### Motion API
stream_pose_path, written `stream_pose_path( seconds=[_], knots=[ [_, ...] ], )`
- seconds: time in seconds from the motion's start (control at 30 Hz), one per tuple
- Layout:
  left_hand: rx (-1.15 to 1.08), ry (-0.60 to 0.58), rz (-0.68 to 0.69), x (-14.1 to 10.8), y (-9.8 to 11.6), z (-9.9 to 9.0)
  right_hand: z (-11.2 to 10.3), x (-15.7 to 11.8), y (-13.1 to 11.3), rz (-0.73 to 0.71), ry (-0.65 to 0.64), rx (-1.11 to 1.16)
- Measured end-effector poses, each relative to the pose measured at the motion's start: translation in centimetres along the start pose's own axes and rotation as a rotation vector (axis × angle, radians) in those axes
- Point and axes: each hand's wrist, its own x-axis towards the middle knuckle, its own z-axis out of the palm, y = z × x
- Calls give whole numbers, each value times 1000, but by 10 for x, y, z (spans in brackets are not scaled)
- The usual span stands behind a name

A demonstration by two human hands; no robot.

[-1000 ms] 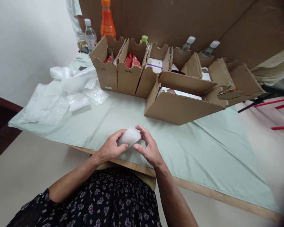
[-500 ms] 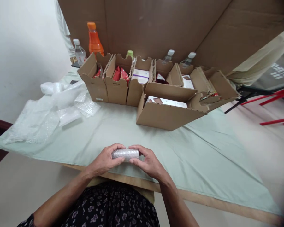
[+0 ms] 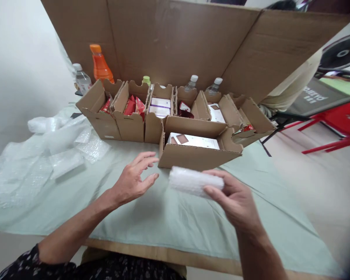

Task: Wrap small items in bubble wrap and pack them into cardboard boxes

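A roll of bubble wrap (image 3: 192,182) is held in my right hand (image 3: 236,198), thumb in front and fingers behind, lifted above the pale green cloth (image 3: 134,221). Its free end points left. My left hand (image 3: 135,177) is empty, its fingers apart, a short way left of the roll. Just behind the roll stands a cardboard box (image 3: 198,155) with white packages (image 3: 194,141) inside. Loose bubble wrap sheets (image 3: 23,167) lie at the left of the table.
Behind is a row of open cardboard boxes (image 3: 131,128) holding red packets and white packages. An orange bottle (image 3: 101,68) and clear bottles stand behind them, before a tall cardboard panel (image 3: 175,42). A red chair (image 3: 341,120) is at the right.
My left hand has let go of the roll. My right hand has raised the roll and carried it to the right. The camera view has tilted up and shifted.
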Motion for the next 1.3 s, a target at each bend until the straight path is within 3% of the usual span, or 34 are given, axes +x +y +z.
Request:
stream_pose_path(
  seconds=[0.1,0.17,0.23,0.3,0.4,0.5,0.67,0.83,0.93,1.0,1.17,1.3],
  knots=[
    [154,63,177,29,4,10,-22,25,-22,-160,249,-206],
    [228,91,251,40,5,17,-28,44,-35,-280,348,-383],
    [260,139,267,45,5,22,-29,64,-45,-398,318,-544],
    [263,198,267,46,5,25,-26,84,-50,-491,207,-665],
    [277,213,316,48,5,26,-18,108,-49,-551,89,-770],
    [324,183,355,54,5,26,-10,125,-43,-511,86,-769],
    [345,250,294,61,1,25,-2,143,-30,-263,111,-519],
    [274,275,259,58,-8,28,1,154,-26,-85,46,-334],
    [156,255,199,58,-8,29,-1,153,-32,-117,79,-313],
    [-18,203,91,61,-3,22,-7,148,-36,-188,182,-296],
    [-713,-66,-395,85,11,-19,-39,129,-28,-314,554,-128],
    [-963,-80,-479,108,22,-40,-53,113,-7,-310,675,-55]
  ],
)
